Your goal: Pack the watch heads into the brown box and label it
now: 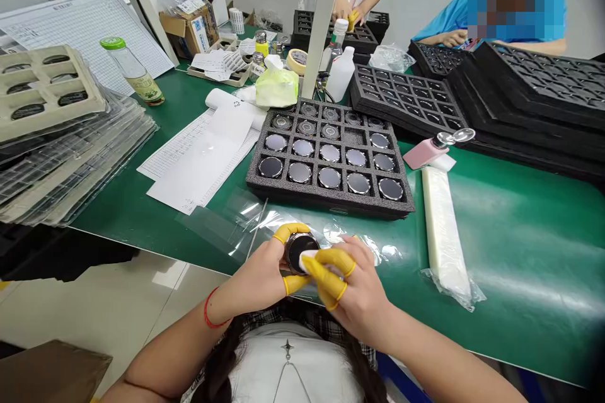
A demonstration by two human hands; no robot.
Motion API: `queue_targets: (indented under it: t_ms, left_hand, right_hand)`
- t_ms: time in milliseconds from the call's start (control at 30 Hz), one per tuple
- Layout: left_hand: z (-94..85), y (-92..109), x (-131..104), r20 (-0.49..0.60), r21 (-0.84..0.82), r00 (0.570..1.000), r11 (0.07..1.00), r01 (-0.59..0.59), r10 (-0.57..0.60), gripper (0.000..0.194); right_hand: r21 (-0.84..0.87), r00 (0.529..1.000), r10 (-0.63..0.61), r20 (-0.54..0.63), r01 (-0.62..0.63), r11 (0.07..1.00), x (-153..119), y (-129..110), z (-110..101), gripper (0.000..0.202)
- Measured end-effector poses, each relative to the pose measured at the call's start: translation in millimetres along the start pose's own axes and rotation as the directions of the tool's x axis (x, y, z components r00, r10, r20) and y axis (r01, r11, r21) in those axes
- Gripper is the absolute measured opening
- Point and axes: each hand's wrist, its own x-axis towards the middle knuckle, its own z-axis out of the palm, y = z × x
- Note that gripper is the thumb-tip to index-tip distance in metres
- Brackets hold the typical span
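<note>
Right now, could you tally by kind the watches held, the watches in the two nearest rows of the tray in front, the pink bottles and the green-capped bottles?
Held watch, in the left hand: 1
Watches in those rows of the tray: 10
Pink bottle: 1
Green-capped bottle: 1
Total: 13

The left hand (258,274) wears yellow finger covers (290,232) on two digits, each ending in a thick rolled rim; the right hand (363,296) has matching yellow covers on its fingers. A thin red string bracelet (206,311) circles the left wrist. Both forearms are bare. The top (255,362) is white, crossed by a fine silver necklace (288,347) with a four-pointed star pendant. Below it shows a dark plaid garment (267,318) with pale lines. Long hair (220,384) frames the chest.
</note>
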Motion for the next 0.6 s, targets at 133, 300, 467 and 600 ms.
queue_targets:
  t_ms: [133, 300, 467, 600]
  left_hand:
    - [3.7, 4.1, 0.6, 0.048, -0.039, 0.999, 0.999, 0.013, -0.012, 0.057]
    - [6.2, 11.1, 1.6, 0.115, -0.024, 0.993, 1.000, 0.013, -0.010, 0.055]
    - [5.1, 16.7, 1.4, 0.157, 0.020, 0.987, 1.000, 0.020, -0.022, 0.062]
    - [6.2, 17.2, 2.7, 0.177, 0.041, 0.984, 0.999, 0.004, -0.011, 0.061]
  right_hand:
    - [-0.025, 1.000, 0.015, -0.004, -0.015, 1.000, 5.9, 13.5, -0.4, 0.044]
    - [0.146, 0.994, -0.099, 0.046, 0.091, 0.985, 16.6, 19.0, 2.6, 0.044]
    - [0.255, 0.966, -0.206, 0.156, 0.162, 0.953, 16.1, 25.1, -2.5, 0.045]
    - [0.305, 0.936, -0.265, 0.231, 0.189, 0.934, 12.9, 32.0, -9.8, 0.036]
